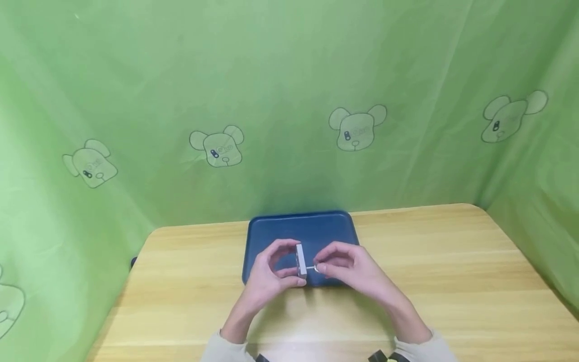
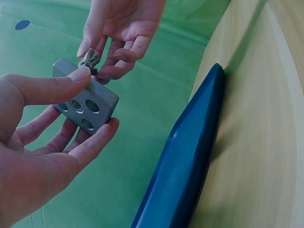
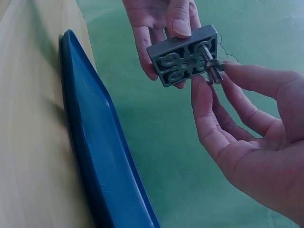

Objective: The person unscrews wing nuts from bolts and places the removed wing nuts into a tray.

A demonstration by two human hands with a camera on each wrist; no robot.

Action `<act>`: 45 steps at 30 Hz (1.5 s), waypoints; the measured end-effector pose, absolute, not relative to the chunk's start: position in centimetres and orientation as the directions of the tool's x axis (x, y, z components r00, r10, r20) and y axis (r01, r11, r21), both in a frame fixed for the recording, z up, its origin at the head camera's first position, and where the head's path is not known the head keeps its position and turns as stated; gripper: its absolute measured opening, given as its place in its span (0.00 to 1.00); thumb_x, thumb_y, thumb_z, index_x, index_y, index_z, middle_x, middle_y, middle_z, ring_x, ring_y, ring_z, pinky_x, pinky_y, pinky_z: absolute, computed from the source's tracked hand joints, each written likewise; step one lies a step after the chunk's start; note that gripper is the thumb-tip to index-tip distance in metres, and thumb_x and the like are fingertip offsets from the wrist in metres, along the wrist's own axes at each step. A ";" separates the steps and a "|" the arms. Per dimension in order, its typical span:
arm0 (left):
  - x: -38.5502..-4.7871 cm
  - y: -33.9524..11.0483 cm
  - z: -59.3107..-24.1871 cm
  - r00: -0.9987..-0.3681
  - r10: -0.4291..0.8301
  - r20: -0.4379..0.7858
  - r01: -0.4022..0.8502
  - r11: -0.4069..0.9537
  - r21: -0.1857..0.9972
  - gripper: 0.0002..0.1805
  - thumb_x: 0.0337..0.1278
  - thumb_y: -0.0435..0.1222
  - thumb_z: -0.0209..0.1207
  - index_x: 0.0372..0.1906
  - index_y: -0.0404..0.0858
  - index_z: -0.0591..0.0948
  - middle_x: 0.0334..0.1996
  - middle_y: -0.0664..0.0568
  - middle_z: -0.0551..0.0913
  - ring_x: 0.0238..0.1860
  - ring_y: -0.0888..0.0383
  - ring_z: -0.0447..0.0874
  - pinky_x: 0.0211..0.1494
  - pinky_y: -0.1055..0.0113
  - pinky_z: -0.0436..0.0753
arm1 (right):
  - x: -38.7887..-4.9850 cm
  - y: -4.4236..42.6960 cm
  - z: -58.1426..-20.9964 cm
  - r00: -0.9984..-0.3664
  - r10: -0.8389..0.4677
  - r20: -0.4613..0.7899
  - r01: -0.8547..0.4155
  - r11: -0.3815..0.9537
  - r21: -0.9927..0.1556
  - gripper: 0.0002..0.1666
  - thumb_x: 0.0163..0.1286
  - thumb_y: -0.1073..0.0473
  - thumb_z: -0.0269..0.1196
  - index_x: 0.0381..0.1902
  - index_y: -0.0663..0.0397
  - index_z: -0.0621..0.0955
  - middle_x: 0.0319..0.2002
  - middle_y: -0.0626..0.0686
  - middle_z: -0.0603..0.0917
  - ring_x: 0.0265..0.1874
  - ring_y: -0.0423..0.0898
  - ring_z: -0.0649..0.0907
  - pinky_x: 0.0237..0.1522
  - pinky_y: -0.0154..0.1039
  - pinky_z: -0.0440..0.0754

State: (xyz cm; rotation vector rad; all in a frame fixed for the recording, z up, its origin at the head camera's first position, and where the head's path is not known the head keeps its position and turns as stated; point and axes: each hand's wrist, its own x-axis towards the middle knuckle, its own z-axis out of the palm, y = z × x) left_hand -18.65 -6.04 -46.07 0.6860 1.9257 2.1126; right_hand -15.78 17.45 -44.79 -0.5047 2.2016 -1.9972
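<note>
My left hand grips a grey metal block by its edges, holding it on edge above the tray. Round holes show on one face of the block in the left wrist view; the other face is recessed, with ringed holes. A threaded bolt sticks out of a corner hole on that recessed face. On the bolt sits a small metal nut, apparently a wing nut, pinched between the thumb and fingers of my right hand. Those fingers partly cover the nut.
Below the hands, a blue tray lies at the far edge of the wooden table. A green curtain printed with bear faces surrounds the table at the back and sides. Dark straps show near both sleeves.
</note>
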 end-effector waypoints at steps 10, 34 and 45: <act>-18.6 -6.3 -46.4 -0.882 0.437 0.179 0.140 -0.120 0.983 0.42 0.35 0.13 0.72 0.64 0.32 0.76 0.61 0.40 0.77 0.64 0.42 0.76 0.59 0.54 0.88 | -15.7 17.2 -45.2 -0.935 -0.337 0.105 -0.132 0.056 -0.990 0.21 0.68 0.65 0.69 0.56 0.69 0.78 0.51 0.68 0.82 0.47 0.56 0.87 0.48 0.45 0.91; -19.3 -6.4 -46.4 -0.880 0.425 0.212 0.166 -0.141 0.976 0.41 0.35 0.14 0.72 0.63 0.34 0.77 0.61 0.40 0.78 0.66 0.38 0.74 0.59 0.53 0.87 | -16.3 17.0 -45.5 -0.923 -0.363 0.128 -0.149 0.031 -0.988 0.15 0.74 0.62 0.64 0.53 0.67 0.81 0.49 0.68 0.84 0.45 0.55 0.89 0.50 0.51 0.91; -19.3 -6.3 -46.6 -0.867 0.447 0.221 0.176 -0.139 0.974 0.41 0.36 0.13 0.71 0.63 0.32 0.76 0.62 0.41 0.77 0.65 0.38 0.75 0.59 0.53 0.88 | -16.4 16.5 -45.7 -0.942 -0.316 0.110 -0.127 0.034 -0.991 0.13 0.76 0.60 0.62 0.47 0.68 0.81 0.47 0.70 0.83 0.45 0.61 0.88 0.50 0.49 0.91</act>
